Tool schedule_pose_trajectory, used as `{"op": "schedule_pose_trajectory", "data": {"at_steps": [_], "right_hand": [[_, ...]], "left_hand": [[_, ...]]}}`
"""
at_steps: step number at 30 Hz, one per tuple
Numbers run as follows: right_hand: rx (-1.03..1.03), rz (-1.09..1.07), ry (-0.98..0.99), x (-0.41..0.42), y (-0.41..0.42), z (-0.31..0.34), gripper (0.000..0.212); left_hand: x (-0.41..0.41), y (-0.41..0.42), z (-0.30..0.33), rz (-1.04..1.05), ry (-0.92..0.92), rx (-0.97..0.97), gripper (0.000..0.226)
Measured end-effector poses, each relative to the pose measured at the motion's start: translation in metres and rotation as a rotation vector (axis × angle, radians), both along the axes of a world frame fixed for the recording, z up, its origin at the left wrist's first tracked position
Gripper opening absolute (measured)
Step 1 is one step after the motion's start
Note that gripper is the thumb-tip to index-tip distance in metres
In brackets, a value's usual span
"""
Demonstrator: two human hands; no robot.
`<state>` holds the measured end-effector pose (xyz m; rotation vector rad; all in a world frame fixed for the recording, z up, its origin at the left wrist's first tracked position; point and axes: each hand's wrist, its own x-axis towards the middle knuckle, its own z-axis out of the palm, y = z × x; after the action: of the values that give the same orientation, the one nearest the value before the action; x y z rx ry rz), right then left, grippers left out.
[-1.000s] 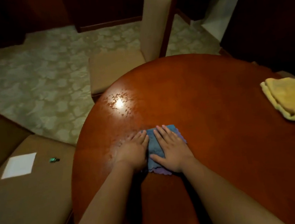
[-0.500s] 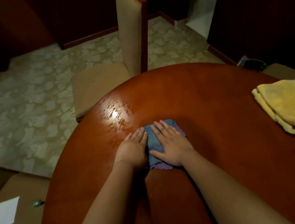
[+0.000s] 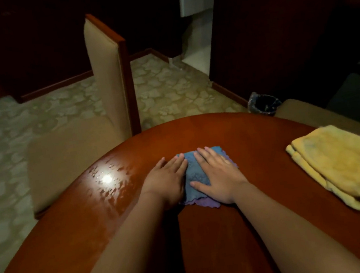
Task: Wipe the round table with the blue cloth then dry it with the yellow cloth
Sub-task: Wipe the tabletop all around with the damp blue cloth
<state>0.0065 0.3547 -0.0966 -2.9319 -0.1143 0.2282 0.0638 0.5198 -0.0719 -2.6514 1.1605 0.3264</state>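
Observation:
The round reddish-brown table (image 3: 254, 140) fills the lower part of the view. A folded blue cloth (image 3: 196, 175) with a purple edge lies flat near the table's middle. My left hand (image 3: 168, 178) presses palm-down on the cloth's left side, partly on the wood. My right hand (image 3: 217, 174) lies flat on its right side, fingers spread. A folded yellow cloth (image 3: 345, 163) rests untouched on the table at the right. Wet streaks (image 3: 107, 181) glisten on the wood left of my hands.
A beige upholstered chair (image 3: 106, 95) with a wooden frame stands beyond the table's far left edge. A dark waste bin (image 3: 263, 103) sits on the patterned floor behind the table. Another beige seat (image 3: 321, 114) shows at the far right.
Both hands have slid the blue cloth away from me, toward the far edge of the table. The camera view has swung to the right.

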Motion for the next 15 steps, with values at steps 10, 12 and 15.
{"op": "schedule_pose_trajectory", "data": {"at_steps": [10,12,15], "right_hand": [[0.007,-0.106,-0.029,0.054,-0.076,-0.008,0.083],[0.016,-0.144,-0.049,0.062,-0.087,-0.009,0.082],[0.018,-0.183,-0.060,0.074,-0.097,-0.011,0.081]], "left_hand": [[0.059,-0.083,-0.001,-0.024,-0.056,0.013,0.064],[0.069,-0.100,-0.002,-0.023,-0.067,0.001,0.065],[0.085,-0.116,-0.006,-0.018,-0.073,-0.005,0.066]]}}
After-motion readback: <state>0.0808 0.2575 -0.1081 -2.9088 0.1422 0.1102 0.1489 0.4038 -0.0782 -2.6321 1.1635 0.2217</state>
